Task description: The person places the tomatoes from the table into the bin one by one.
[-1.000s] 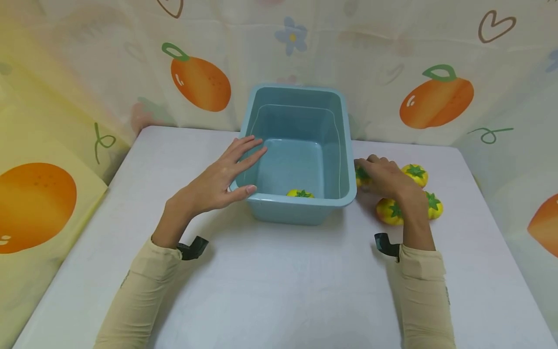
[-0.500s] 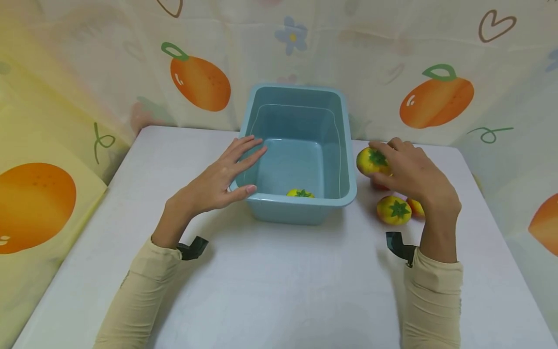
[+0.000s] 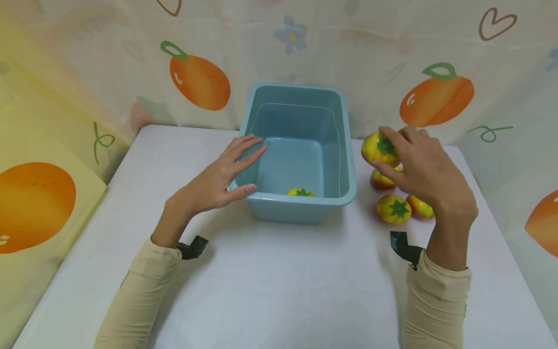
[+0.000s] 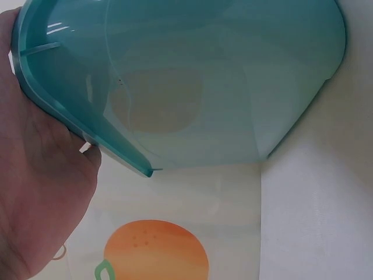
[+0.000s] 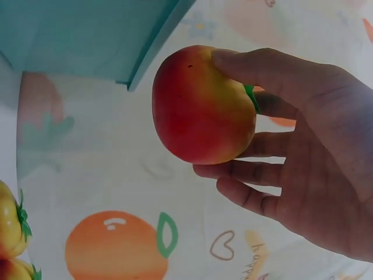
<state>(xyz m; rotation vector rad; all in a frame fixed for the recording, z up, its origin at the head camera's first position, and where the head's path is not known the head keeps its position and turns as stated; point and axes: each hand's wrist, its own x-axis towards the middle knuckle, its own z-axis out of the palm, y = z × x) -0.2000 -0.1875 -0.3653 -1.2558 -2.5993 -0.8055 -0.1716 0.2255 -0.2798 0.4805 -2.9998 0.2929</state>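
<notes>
My right hand (image 3: 431, 169) holds up a yellow-red fruit (image 3: 375, 148) with a green star-shaped calyx, to the right of the blue tub (image 3: 301, 213). In the right wrist view, the thumb and fingers pinch the red-bottomed fruit (image 5: 201, 111) from its sides. My left hand (image 3: 213, 179) rests on the tub's left rim with fingers spread and nearly straight. In the left wrist view, the palm (image 4: 46, 169) lies against the tub's rim (image 4: 81, 131). Inside the tub, near its front wall, one like fruit (image 3: 300, 193) shows only its top.
Below the right hand, three more such fruits lie on the white table: a rear one (image 3: 381, 180), a front one (image 3: 394, 209) and one beside it (image 3: 420, 207). A patterned cloth (image 3: 314, 53) hangs behind the tub.
My right hand has taken hold of a fruit beside the tub and lifted it up and slightly right, off the table. The left hand and the tub have stayed put.
</notes>
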